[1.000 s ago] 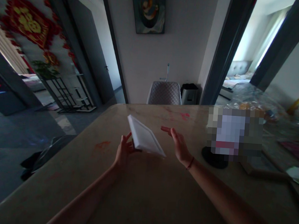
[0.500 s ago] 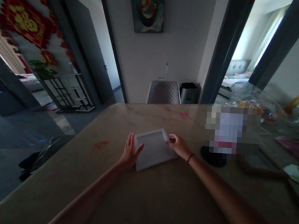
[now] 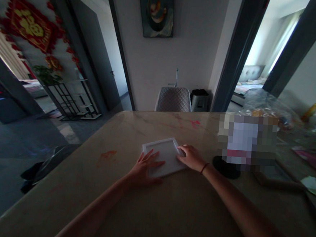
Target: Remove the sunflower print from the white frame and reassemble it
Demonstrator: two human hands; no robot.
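A shallow white rectangular frame (image 3: 164, 148) with a raised rim and a pale panel inside lies flat on the table (image 3: 124, 130). My left hand (image 3: 146, 168) rests over its left and near side with the fingers spread, hiding that corner. At the right edge, the bent fingers of my right hand (image 3: 192, 158) hold the rim. A dark cord bracelet circles my right wrist.
A round black base (image 3: 226, 168) stands to the right, with a blurred-out patch above it. Farther right are a clear plastic bag (image 3: 267, 104) and a dark flat tray-like thing (image 3: 281, 177). A quilted chair (image 3: 174, 99) is behind the table's far edge.
My left hand has moved from beside the frame's left edge onto its panel, with fingers spread. The right hand's fingers have come further over the right rim. The frame lies nearly where it was.
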